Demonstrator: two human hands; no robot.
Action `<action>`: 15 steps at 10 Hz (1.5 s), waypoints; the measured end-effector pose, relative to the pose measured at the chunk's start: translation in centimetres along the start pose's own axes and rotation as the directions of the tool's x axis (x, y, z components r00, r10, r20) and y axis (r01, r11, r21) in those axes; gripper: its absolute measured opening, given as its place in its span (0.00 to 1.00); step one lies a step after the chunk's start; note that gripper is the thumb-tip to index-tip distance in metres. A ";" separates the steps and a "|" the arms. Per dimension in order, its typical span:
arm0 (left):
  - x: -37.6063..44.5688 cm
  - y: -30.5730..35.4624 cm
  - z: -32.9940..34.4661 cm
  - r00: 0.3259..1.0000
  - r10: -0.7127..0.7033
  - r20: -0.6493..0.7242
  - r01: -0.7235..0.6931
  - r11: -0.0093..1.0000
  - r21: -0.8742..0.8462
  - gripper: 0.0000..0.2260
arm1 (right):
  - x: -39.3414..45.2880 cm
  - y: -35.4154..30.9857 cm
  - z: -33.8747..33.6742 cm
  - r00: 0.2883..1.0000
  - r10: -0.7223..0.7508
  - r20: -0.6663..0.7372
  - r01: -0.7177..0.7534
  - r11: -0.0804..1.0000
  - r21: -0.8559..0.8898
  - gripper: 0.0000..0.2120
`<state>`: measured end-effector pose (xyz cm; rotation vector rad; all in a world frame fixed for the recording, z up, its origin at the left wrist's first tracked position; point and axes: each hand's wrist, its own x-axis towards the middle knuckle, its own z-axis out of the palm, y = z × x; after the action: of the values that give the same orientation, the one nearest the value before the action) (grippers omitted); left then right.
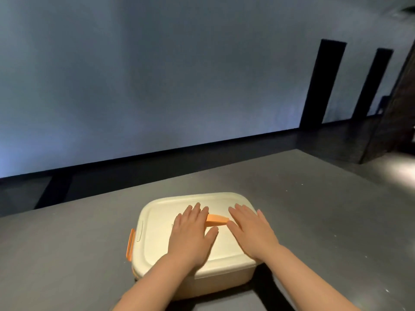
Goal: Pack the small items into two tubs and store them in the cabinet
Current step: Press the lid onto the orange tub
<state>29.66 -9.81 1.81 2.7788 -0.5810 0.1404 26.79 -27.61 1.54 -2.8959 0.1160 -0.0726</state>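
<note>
Tub (157,263) is sitting lidded, hiding its contents; left hand (190,232) and right hand (251,230) are lying flat-fingered on the lid (157,221), covering the orange handle's (216,220) ends.

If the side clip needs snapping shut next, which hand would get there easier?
Probably the left hand. It lies flat on the lid, nearer the orange clip on the tub's left end; the right hand would have to cross over.

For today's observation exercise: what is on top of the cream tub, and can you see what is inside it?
On the cream tub sits its closed lid with an orange handle. The left hand and right hand press flat on it. The lid hides the contents.
</note>
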 end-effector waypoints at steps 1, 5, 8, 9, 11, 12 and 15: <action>1.7 0.5 0.4 1.000 -0.003 -0.004 0.003 0.998 0.067 0.24 | 0.6 -0.2 0.0 1.000 0.014 0.027 -0.013 1.000 -0.017 0.26; 1.1 -0.1 0.9 0.997 -0.047 0.054 0.043 0.996 0.072 0.25 | 0.6 -0.7 0.5 0.995 0.088 -0.042 -0.087 0.996 0.022 0.27; 1.0 -0.4 0.8 0.998 -0.048 0.039 0.047 0.999 0.024 0.24 | 1.0 0.8 0.2 0.779 0.612 0.139 -0.554 0.566 0.610 0.40; 1.0 -0.5 0.9 0.998 -0.050 0.035 0.049 0.999 0.021 0.24 | 0.7 0.6 0.4 0.789 0.614 0.026 -0.516 0.639 0.570 0.34; 0.9 -0.2 0.8 0.998 -0.053 0.026 0.052 0.998 0.031 0.24 | 0.2 0.0 0.5 0.820 0.554 -0.144 -0.438 0.769 0.465 0.27; 0.9 -0.1 0.7 0.998 -0.056 0.022 0.056 0.998 0.037 0.24 | 0.2 0.1 0.4 0.826 0.536 -0.174 -0.405 0.779 0.478 0.27; 0.6 0.1 0.1 0.999 -0.052 0.005 0.052 0.997 -0.053 0.22 | -0.8 -2.4 0.2 0.875 0.231 -0.425 -0.229 0.972 0.058 0.14</action>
<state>30.22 -10.15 1.83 2.7402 -0.5057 0.1072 26.13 -25.11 1.88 -2.7842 0.5357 -0.6683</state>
